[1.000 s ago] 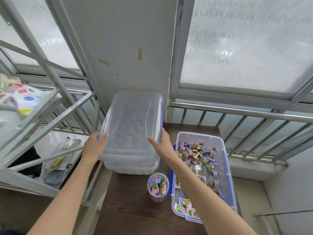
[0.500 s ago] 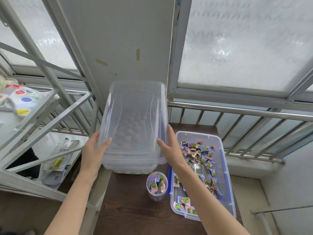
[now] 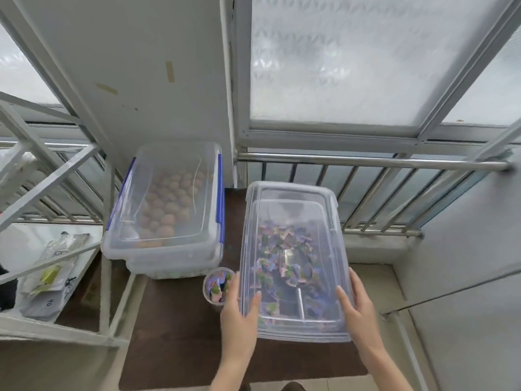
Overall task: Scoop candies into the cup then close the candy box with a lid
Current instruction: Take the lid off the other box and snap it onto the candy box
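Lid [image 3: 293,221]: clear, lay over the candy box [image 3: 337,210] at the worktop's [image 3: 174,320] right side, candies and a metal scoop blurred beneath.
Left hand [image 3: 239,314]: grip held the lid's near-left edge.
Right hand [image 3: 356,309]: grip held its near-right edge.
Cup [image 3: 215,286]: candy-filled, just left of the box.
Egg box [image 3: 166,210]: lidded, far left.

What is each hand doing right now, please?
Left hand: holding the near-left edge of the clear lid over the candy box.
Right hand: holding the lid's near-right edge.
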A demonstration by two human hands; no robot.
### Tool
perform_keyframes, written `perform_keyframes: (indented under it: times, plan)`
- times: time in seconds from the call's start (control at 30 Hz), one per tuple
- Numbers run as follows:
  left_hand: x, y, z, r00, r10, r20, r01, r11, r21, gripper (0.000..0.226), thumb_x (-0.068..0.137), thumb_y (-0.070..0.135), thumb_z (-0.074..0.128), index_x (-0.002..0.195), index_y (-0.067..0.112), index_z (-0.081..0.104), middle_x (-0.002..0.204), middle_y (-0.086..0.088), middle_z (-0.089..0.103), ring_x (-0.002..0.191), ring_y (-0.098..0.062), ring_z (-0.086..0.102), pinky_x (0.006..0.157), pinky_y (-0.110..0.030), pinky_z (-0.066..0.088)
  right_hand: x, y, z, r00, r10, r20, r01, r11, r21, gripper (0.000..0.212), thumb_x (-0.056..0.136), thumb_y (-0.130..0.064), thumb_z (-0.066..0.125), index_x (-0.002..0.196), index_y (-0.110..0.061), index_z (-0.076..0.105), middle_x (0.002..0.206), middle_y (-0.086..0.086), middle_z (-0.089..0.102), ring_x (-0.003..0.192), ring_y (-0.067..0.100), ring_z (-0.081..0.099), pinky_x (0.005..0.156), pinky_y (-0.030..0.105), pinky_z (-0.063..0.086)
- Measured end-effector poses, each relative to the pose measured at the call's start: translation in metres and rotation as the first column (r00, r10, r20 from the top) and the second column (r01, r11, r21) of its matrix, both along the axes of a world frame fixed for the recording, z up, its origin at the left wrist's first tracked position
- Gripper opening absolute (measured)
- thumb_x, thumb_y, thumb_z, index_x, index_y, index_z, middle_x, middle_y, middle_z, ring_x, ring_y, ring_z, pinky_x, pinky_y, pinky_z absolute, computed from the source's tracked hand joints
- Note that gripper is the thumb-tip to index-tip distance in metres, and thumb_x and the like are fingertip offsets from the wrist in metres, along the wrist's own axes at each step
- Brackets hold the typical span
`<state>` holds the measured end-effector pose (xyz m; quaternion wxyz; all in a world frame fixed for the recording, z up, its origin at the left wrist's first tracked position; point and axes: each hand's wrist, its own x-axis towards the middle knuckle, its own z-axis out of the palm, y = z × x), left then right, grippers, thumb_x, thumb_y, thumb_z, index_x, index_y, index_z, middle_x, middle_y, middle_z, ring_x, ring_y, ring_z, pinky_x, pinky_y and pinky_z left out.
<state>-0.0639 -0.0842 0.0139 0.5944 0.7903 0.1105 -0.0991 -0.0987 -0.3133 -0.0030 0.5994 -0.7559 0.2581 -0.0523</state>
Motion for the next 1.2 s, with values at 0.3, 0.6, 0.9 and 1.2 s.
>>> perform_keyframes:
  times: [0.3, 0.6, 0.9, 1.2]
  plan:
    - [-0.002, -0.013, -0.042, 0.995, -0.025, -0.095, 0.034, 0.996, 0.088, 0.066, 0.096, 0.024, 0.057, 0.154, 0.017, 0.025, 0.161, 0.001, 0.026, 0.149, -0.016, 0.022, 0.118, -0.028, 0.019, 0.001, -0.009, -0.049, 0.992, 0.023, -0.122, -0.022, 1.0, 0.011, 0.059, 0.098, -0.027, 0.052, 0.151, -0.026, 0.028, 0.157, -0.01, 0.029, 0.144, 0.009, 0.027, 0.12, 0.042, 0.024]
    - [0.016, -0.02, -0.056, 0.991, -0.036, -0.131, 0.052, 0.992, 0.119, 0.067, 0.098, 0.025, 0.055, 0.155, 0.016, 0.02, 0.162, 0.0, 0.023, 0.15, -0.019, 0.021, 0.117, -0.028, 0.02, 0.02, -0.017, -0.063, 0.992, 0.04, -0.119, -0.044, 0.999, -0.025, 0.06, 0.098, -0.027, 0.051, 0.152, -0.024, 0.025, 0.158, -0.008, 0.028, 0.145, 0.011, 0.026, 0.119, 0.04, 0.024]
    - [0.021, -0.018, -0.067, 0.987, -0.038, -0.153, 0.057, 0.991, 0.122, 0.069, 0.096, 0.03, 0.058, 0.154, 0.018, 0.023, 0.161, -0.001, 0.027, 0.149, -0.021, 0.025, 0.117, -0.033, 0.024, 0.025, -0.02, -0.07, 0.991, 0.055, -0.126, -0.059, 0.998, -0.03, 0.06, 0.097, -0.027, 0.052, 0.152, -0.023, 0.026, 0.157, -0.006, 0.03, 0.144, 0.013, 0.028, 0.119, 0.042, 0.026]
    - [0.021, -0.016, -0.073, 0.987, -0.033, -0.16, 0.05, 0.993, 0.107, 0.068, 0.094, 0.032, 0.061, 0.152, 0.02, 0.028, 0.158, -0.001, 0.033, 0.145, -0.023, 0.031, 0.117, -0.04, 0.03, 0.023, -0.026, -0.067, 0.994, 0.063, -0.095, -0.06, 0.998, 0.035, 0.061, 0.094, -0.023, 0.059, 0.149, -0.021, 0.033, 0.152, -0.007, 0.037, 0.141, 0.013, 0.034, 0.117, 0.036, 0.028]
